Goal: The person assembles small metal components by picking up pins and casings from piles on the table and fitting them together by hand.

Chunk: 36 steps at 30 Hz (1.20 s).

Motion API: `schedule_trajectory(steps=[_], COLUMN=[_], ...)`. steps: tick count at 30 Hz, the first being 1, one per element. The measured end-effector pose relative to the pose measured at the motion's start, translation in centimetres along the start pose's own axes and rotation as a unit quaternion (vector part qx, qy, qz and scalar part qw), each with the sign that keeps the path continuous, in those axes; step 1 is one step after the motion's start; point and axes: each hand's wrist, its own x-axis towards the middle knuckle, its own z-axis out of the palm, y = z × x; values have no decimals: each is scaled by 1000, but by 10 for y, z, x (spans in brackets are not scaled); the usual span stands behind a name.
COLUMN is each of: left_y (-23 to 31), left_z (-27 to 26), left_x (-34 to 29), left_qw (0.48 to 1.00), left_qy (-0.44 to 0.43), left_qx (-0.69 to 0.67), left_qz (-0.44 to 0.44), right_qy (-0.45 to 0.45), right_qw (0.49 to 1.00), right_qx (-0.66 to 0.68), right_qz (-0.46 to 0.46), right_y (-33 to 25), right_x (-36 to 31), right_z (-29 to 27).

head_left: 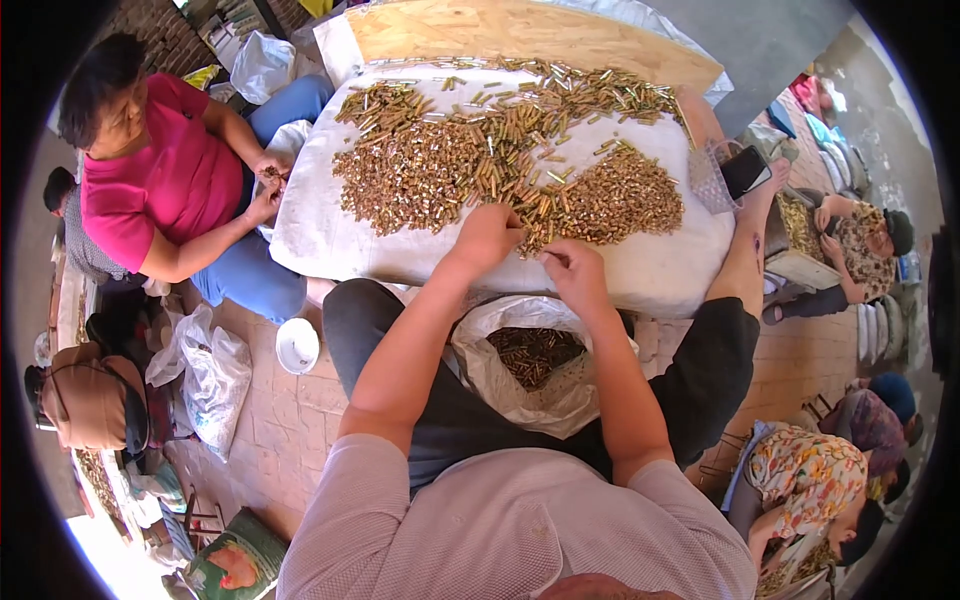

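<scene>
My left hand [489, 238] is at the near edge of the heaped metal parts, its fingers curled together; what they hold, if anything, is hidden. Just to its right, my right hand [577, 272] is closed in a pinch over the table's near edge, on something too small to name. Beyond them lie long brass-coloured tubes [515, 150], with a heap of small, short brass-coloured pieces [405, 180] on the left and a similar heap [628, 198] on the right. Between my knees, an open white sack [480, 330] contains dark, slender metal pieces [537, 355].
The cloth-covered table [310, 225] has a wooden board [520, 35] along its back. A phone [745, 172] lies at its right side. A co-worker in a pink shirt [165, 175] sits at the left. A white bucket [297, 346] and plastic bag [215, 390] stand on the brick floor.
</scene>
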Motion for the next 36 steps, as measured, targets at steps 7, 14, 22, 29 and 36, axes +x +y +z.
schedule_trajectory(steps=[7, 14, 22, 29, 36], left_y=[22, 31, 32, 33, 31], left_z=[-12, -9, -7, -7, -4], left_x=[-7, -11, -11, -12, -11], left_qw=[949, 931, 926, 936, 931], left_qy=[-115, -136, -136, -125, -122], left_qx=[-294, -339, -352, -330, -344], left_qz=[-12, -7, 0, 4, 9], right_qy=[35, 44, 24, 23, 13], right_qw=[855, 794, 787, 800, 795], right_qx=[481, 573, 586, 569, 576], right_qz=[190, 199, 192, 187, 192], right_y=[-6, -1, 5, -1, -2], right_x=[5, 4, 3, 3, 3], right_z=[-24, -26, -26, -29, -31])
